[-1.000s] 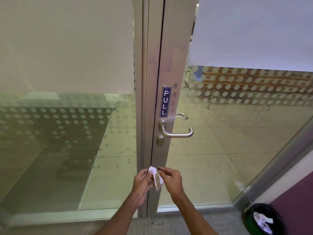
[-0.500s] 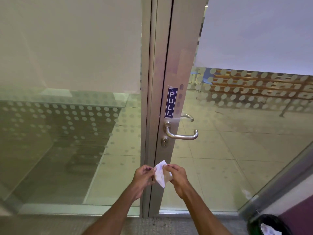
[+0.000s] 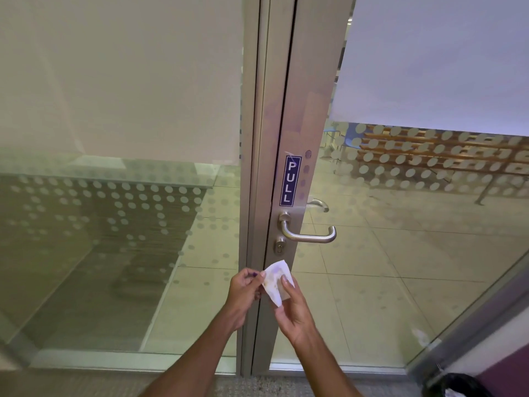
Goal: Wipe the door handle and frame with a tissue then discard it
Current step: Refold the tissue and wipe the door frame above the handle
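Tissue is being held between both hands in front of the lower door frame, below the handle; it is showing brownish and faint purple staining on the face turned toward the camera; its long axis is running diagonally, upper corner pointing up toward the lock cylinder, lower corner pointing down toward the right wrist. Left hand is pinching the tissue's left edge, thumb and forefinger closed together on it; right hand is gripping the right and lower part, thumb lying across the front face, remaining fingers behind the sheet and not visible, so their exact hold cannot be told.

Door handle is lying above and slightly right of the fingers, its lever running horizontally away to the right; the right hand is sitting nearer to it than the left; the frame stile is standing directly behind the tissue, though whether the two are touching cannot be told. PULL sign is sitting further up the same stile.

Bin with a dark liner is standing at the lower right, well apart from both hands and on the right hand's side; judged from the staining, wiping is probably already under way, and a discard would call for a reach down and to the right.
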`<control>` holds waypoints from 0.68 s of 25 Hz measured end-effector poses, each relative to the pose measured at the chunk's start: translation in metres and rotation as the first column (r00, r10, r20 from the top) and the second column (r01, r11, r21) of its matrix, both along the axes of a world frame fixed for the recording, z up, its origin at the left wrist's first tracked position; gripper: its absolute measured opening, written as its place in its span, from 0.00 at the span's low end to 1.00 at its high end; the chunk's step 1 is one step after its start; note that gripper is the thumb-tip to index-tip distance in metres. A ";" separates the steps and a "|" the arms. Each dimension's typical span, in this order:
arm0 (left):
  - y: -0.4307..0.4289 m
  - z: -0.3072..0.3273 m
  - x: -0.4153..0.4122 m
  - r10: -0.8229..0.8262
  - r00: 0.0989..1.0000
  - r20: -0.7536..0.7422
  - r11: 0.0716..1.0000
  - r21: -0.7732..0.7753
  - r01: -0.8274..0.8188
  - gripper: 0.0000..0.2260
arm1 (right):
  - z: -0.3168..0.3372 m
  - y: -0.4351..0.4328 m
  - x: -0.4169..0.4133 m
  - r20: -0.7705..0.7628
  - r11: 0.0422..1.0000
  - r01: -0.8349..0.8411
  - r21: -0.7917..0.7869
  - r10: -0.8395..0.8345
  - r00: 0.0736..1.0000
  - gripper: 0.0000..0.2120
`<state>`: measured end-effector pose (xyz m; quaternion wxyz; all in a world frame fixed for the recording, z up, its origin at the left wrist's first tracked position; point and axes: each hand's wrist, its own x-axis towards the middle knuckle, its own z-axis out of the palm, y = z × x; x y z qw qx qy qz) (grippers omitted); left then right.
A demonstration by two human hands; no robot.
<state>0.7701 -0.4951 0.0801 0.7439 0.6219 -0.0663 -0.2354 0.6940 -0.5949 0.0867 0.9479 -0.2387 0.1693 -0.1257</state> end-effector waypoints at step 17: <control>-0.047 0.166 0.100 -0.186 -0.095 0.978 0.695 0.063 -0.717 0.29 | 0.155 -0.032 0.055 0.349 0.430 0.609 -0.667 -0.543 0.764 0.19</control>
